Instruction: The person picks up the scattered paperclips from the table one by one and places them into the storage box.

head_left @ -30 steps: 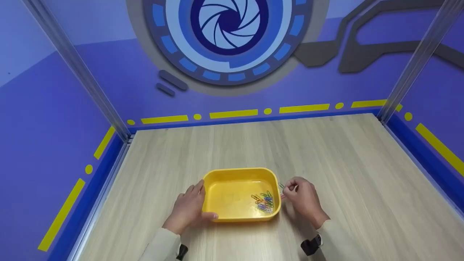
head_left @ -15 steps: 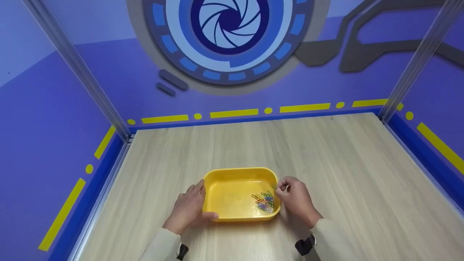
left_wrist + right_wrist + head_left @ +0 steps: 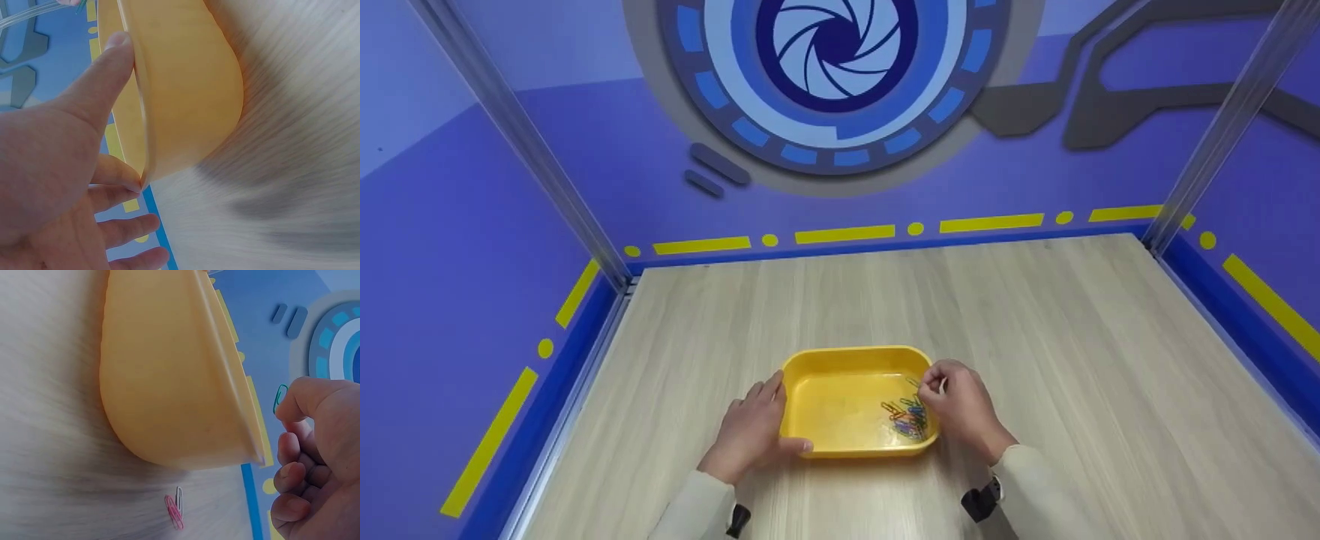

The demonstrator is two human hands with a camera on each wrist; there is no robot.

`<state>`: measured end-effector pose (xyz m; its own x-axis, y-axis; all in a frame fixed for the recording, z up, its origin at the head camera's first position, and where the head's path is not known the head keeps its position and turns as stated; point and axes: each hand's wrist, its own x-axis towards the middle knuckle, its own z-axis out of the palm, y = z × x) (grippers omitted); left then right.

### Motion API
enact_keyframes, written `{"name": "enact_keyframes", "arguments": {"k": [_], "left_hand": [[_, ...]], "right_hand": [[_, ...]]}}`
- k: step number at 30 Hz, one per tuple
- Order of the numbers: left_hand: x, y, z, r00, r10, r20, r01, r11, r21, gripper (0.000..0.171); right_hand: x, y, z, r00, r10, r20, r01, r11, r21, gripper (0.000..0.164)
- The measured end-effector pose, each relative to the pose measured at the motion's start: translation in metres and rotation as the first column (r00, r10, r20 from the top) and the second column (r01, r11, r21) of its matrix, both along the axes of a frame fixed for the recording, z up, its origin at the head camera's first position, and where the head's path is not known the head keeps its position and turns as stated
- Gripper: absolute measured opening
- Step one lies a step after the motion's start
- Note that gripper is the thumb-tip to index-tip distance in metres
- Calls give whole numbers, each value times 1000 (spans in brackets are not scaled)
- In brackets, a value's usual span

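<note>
A yellow plastic tray stands on the table, with several coloured paper clips lying in its right end. My left hand holds the tray's left end, the thumb on the rim at the front corner and the index finger at the back corner. Above the tray's right rim, my right hand pinches a green paper clip between thumb and index finger, its other fingers curled. Outside the tray, the right wrist view has a pink paper clip and a white paper clip on the table; the right hand hides them in the head view.
The light wood table reaches back to a blue patterned wall. Side walls with metal corner posts bound it left and right.
My right hand has moved left from beside the tray to over its right rim, carrying the green paper clip. The left hand and the tray have stayed in place.
</note>
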<state>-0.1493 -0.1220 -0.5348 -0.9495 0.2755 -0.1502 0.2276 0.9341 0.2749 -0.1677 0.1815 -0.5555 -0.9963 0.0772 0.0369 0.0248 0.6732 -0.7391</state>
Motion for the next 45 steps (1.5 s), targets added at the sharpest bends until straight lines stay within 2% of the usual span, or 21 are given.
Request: {"name": "enact_keyframes", "arguments": {"k": [4,12,20,29,36,45], "left_hand": [[0,0,0,1000,6,10,-6,1000,3,104],[-1,0,0,1000,-2,2,2,1000,-4,106],[-1,-2,1,1000,-3,-7,3,1000,-24,106],[0,-1,1,999,-19,-37,19,1000,3,104],[-1,1,0,1000,14,0,-14,1000,8,106],[0,1,0,1000,14,-23,-14,1000,13,108]], "right_hand": [[-2,-3,2,1000,11,-15,-10,1000,22,10],[-6,-4,1,999,36,20,-37,999,28,9],[-6,4,-3,998,62,23,-60,997,-50,6],[-5,14,-7,998,59,7,-58,990,-127,16],[-2,22,-9,999,39,-20,-41,990,-138,19],[0,32,-14,1000,20,-21,-23,984,-176,22]]}}
